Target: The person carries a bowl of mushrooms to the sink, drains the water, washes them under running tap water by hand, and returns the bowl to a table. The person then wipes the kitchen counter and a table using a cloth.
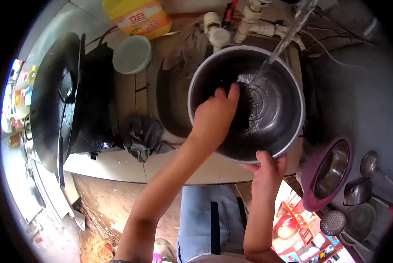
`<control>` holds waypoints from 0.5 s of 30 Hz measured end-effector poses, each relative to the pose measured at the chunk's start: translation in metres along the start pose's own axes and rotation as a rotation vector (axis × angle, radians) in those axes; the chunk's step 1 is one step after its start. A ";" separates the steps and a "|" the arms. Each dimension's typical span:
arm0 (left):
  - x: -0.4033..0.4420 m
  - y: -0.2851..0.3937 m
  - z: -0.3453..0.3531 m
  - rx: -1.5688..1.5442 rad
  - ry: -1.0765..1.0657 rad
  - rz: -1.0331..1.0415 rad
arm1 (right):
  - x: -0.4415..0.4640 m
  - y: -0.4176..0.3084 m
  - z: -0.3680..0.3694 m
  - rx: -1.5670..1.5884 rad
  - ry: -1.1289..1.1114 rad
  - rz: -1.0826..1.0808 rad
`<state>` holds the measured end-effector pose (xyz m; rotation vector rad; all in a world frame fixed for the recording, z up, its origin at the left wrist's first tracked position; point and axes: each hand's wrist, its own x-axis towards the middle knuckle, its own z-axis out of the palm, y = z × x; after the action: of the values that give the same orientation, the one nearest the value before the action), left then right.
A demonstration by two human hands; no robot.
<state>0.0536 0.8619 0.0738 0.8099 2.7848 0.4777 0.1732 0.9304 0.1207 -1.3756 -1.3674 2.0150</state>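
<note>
A large metal basin [275, 127] rests tilted over the sink [172, 101], and a stream of water [288, 37] runs into it from the top right. My right hand [271, 168] grips the basin's near rim, thumb on the edge. My left hand [216, 111] reaches inside the basin, fingers curled near its inner wall; whatever its fingertips may hold is too dark to make out. A crumpled dark cloth [144, 136] lies on the counter left of the basin.
A black wok [52, 105] with a ladle stands at the left. A pale green bowl [133, 55] and yellow bottle [139, 19] are behind. White pipes [216, 33] rise beyond the basin. A purple-rimmed bowl [312, 184], ladles and strainers [333, 222] sit at the right.
</note>
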 end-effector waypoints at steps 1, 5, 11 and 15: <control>0.003 0.000 0.001 -0.044 -0.027 -0.014 | 0.001 -0.001 -0.002 0.011 0.013 -0.003; 0.009 0.006 -0.010 -0.132 0.044 -0.012 | 0.006 -0.001 -0.004 0.037 -0.008 0.021; 0.012 0.013 -0.016 -0.133 0.097 0.117 | 0.014 -0.005 -0.004 0.123 -0.034 0.062; 0.007 0.017 -0.034 -0.180 -0.054 0.241 | 0.022 -0.005 -0.006 0.164 -0.068 0.102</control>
<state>0.0466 0.8702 0.1108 1.1016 2.5614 0.7236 0.1662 0.9516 0.1128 -1.3397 -1.1506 2.2045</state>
